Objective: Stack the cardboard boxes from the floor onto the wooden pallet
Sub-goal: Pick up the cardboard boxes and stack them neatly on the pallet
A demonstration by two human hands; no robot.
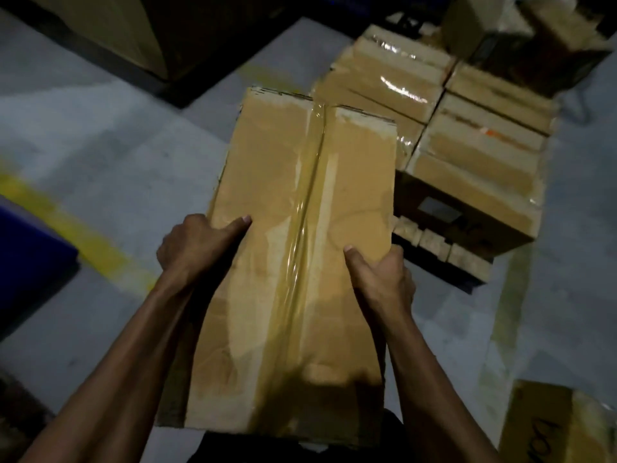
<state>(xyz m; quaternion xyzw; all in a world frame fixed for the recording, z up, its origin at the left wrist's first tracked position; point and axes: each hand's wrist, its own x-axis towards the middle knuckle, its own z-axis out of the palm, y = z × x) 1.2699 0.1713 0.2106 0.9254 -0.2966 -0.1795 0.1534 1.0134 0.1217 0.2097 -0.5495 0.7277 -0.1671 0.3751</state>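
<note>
A long taped cardboard box (pixel 293 248) was held between both hands, above the grey floor (pixel 110 155) and just short of the wooden pallet (pixel 444 248). The left hand (pixel 197 245) gripped the box's left edge, thumb lying on top, fingers curled down the side. The right hand (pixel 384 279) gripped the right edge the same way. Beyond the box, stacked cardboard boxes (pixel 467 155) already covered the pallet. Left of the box a yellow floor line (pixel 76 235) ran past a blue object (pixel 30 252). Another box with handwriting (pixel 547 429) sat to its lower right.
</note>
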